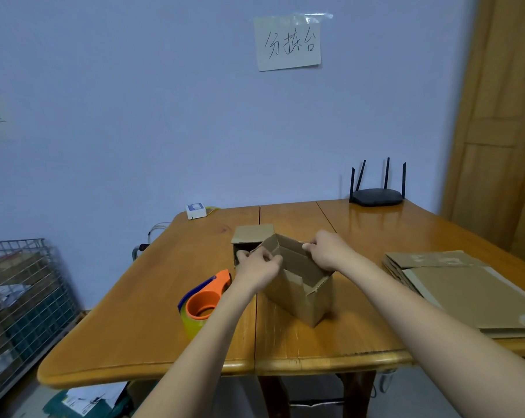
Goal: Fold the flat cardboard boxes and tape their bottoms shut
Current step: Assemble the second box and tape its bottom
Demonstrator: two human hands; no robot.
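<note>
Both of us grip flaps: our left hand (259, 267) pinches the cardboard box's (297, 292) left flap, our right hand (330, 251) its far rim, mid-tabletop (152, 297).

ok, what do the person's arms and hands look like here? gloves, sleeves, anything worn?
Both arms enter from the bottom edge and are bare for their whole visible length: no sleeves in view. The left hand and right hand are gloveless. No watch, bracelet, strap or marking is visible on either wrist. Rings cannot be ruled out, since the fingers are too small and partly hidden.
</note>
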